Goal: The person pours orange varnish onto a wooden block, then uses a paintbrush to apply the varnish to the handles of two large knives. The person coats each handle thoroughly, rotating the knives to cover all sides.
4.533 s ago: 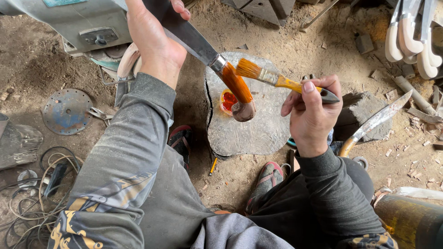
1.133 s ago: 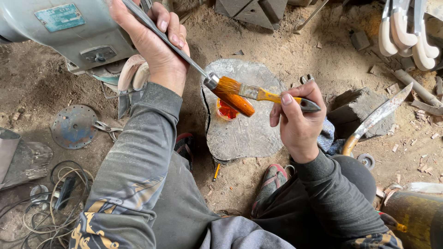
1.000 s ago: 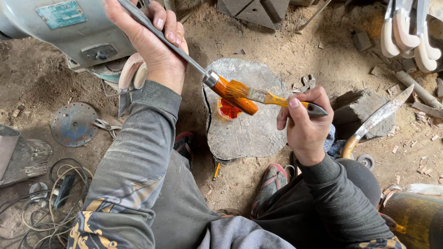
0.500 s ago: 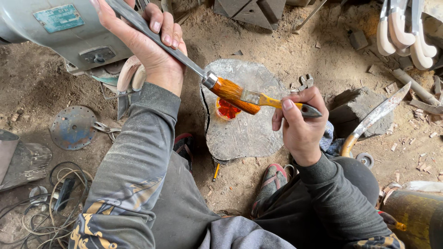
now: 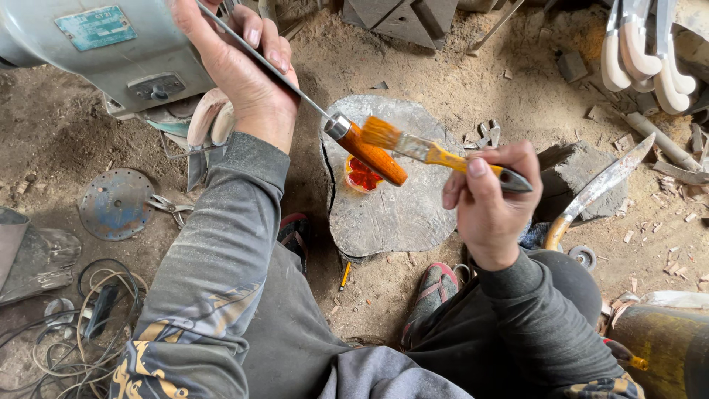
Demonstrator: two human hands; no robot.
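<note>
A: Knife (image 5: 354, 144) — orange handle, metal collar, thin blade. Left hand (image 5: 247, 81) is closed round the blade near the top edge; the handle points down-right, held in the air above the stone slab (image 5: 391, 214).

B: Second entry?

A: Brush (image 5: 432, 151) — orange bristles, yellow ferrule, dark handle end. Right hand (image 5: 487, 203) pinches it between thumb and fingers; the bristles touch the knife handle just below the collar.

B: Surroundings?

A: Small cup (image 5: 362, 176) of orange-red liquid on the slab, partly covered by the knife handle. Grey machine (image 5: 111, 52) at upper left, just behind the left hand. Metal disc (image 5: 117, 203) and pliers (image 5: 171, 208) on the dirt at left. Cables (image 5: 81, 318) at lower left. Curved blade (image 5: 591, 196) with a yellowish handle leaning on a stone block (image 5: 576, 174) at right. White-handled tools (image 5: 639, 52) at upper right. Two shoes (image 5: 436, 292) below the slab, one half under the left sleeve. Pencil (image 5: 345, 275) on the ground between them.

B: Obstructions and doubts?

A: Left hand hides most of the blade; its tip is cut off by the top edge. Right fingers cover the middle of the brush handle. Small metal bits (image 5: 487, 134) beyond the slab are too small to identify. Yellow-brown cylinder (image 5: 661, 347) at lower right is cut off by the frame.
</note>
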